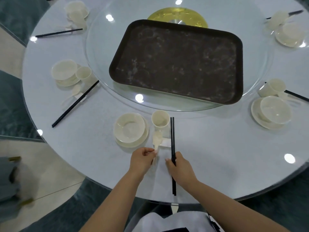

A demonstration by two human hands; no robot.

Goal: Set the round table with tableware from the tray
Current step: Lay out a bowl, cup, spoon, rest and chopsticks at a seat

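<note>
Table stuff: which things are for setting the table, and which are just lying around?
For the job:
- tray, nothing on it
- chopsticks, gripped by the right hand
- spoon, handle pinched by the left hand
- cup
- bowl on its plate
- rest

Just there:
- gold disc under the glass turntable
- blurred object on the floor

Left hand [142,158] pinches the spoon [156,141] (apparently by its handle); right hand [179,166] grips the chopsticks [172,141].

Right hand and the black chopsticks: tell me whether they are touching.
Touching. The head view shows the right hand with its fingers curled round the black chopsticks, which pass through its grip.
</note>
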